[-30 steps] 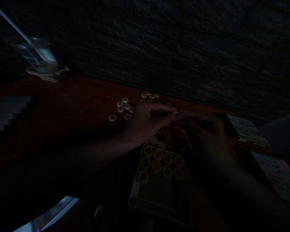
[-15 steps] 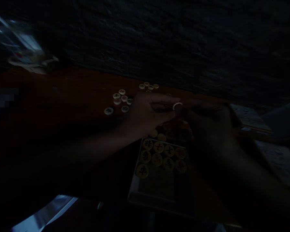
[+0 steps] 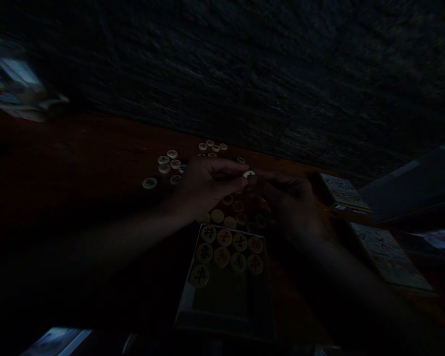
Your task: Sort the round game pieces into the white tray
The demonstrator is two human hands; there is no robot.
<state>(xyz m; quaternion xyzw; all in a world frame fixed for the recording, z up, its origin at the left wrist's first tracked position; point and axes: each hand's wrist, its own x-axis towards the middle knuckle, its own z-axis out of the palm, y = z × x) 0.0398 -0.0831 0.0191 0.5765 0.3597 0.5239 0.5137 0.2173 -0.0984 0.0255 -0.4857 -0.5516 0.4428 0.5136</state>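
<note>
Over the table, my left hand [image 3: 203, 187] and my right hand [image 3: 292, 200] meet at the fingertips on one pale round Chinese chess piece [image 3: 249, 174]. Both hands are closed on it, thumb against fingers; its marking is mostly hidden. Below them lies a shallow open box [image 3: 186, 302], with rows of flat Chinese chess pieces [image 3: 221, 257] in red and black characters filling its far part. Its near part shows the bare bottom. More loose pieces [image 3: 229, 222] lie just beyond the box's far edge, under my hands.
Other loose pieces [image 3: 175, 163] are scattered left of my hands, and a small group [image 3: 209, 143] lies near the dark stone wall [image 3: 222, 69]. Two flat printed boxes or books [image 3: 389, 254] rest on the right. A clear container [image 3: 18, 79] stands at the far left.
The camera view has shifted, so the table things sit further left. My hands stay together on the piece, which has tilted to show part of its marked face.
</note>
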